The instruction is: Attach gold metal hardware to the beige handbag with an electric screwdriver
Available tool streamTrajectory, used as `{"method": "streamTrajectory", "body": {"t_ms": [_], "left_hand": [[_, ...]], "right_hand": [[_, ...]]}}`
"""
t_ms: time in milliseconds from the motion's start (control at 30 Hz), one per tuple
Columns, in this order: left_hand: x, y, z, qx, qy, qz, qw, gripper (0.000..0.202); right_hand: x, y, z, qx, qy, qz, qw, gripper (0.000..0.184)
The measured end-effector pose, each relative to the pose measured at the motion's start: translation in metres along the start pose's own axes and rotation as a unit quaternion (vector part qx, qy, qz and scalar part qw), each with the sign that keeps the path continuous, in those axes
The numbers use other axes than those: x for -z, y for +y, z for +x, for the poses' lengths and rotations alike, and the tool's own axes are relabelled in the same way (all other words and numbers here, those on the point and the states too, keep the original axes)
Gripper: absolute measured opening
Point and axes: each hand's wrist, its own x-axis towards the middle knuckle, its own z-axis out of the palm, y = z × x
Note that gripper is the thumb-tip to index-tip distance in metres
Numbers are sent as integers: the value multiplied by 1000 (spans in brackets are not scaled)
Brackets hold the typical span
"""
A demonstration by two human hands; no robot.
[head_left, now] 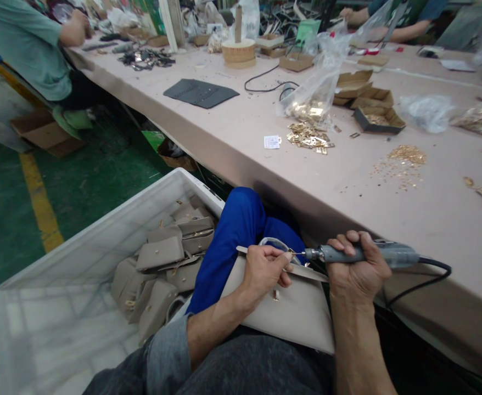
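A beige handbag [302, 315] rests on my lap, across blue trousers. My left hand [268, 269] is closed on the edge of the bag's flap [309, 272], thumb and forefinger pinched near a small gold fitting. In my right hand [356, 266] is a grey electric screwdriver [395, 254], gripped around its body and pointing left. Its thin bit ends at the left fingertips, at the fitting; whether it sits in a screw is too small to tell. A gold clasp part [275, 295] shows on the bag's front. Fingers partly hide the flap.
Beside me on the left, a white bin [101, 225] holds several beige bags [161, 253]. On the table [241, 148] lie gold fittings [309, 137], small screws [408, 155], open boxes [379, 118] and a dark sheet [201, 93]. The screwdriver's cord [434, 263] trails right. Co-workers sit at the far edges.
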Motion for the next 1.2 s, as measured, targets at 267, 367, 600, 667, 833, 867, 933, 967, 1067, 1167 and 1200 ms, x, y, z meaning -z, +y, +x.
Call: {"method": "streamTrajectory", "body": {"t_ms": [267, 367, 600, 667, 833, 867, 933, 967, 1067, 1167, 1200], "left_hand": [[-1, 0, 1, -10, 5, 19, 1000, 35], [-1, 0, 2, -11, 10, 27, 1000, 33], [-1, 1, 2, -3, 14, 36, 999, 31], [-1, 1, 2, -1, 14, 40, 999, 30], [1, -2, 4, -3, 18, 57, 998, 29], [1, -1, 4, -4, 18, 57, 998, 29], [0, 0, 3, -4, 19, 56, 998, 29], [0, 1, 3, -3, 19, 54, 998, 28], [-1, 3, 1, -1, 21, 48, 999, 26], [-2, 4, 0, -1, 23, 51, 998, 24], [-2, 4, 0, -1, 25, 55, 998, 23]], "right_hand": [[-4, 0, -2, 2, 3, -14, 1000, 20], [-3, -1, -1, -2, 3, -15, 1000, 21], [-3, -2, -2, 4, -1, -16, 1000, 25], [-4, -2, -2, 5, 1, -17, 1000, 26], [-5, -3, -4, 6, -4, -17, 1000, 25], [-6, -3, -4, 6, -4, -17, 1000, 25], [-7, -3, -5, 10, -2, -21, 1000, 25], [-8, -3, -6, 13, 0, -24, 1000, 26], [-11, -3, -8, 24, 3, -35, 999, 29], [-16, -4, -12, 45, 5, -54, 997, 31], [-17, -4, -14, 54, 5, -63, 997, 31]]}}
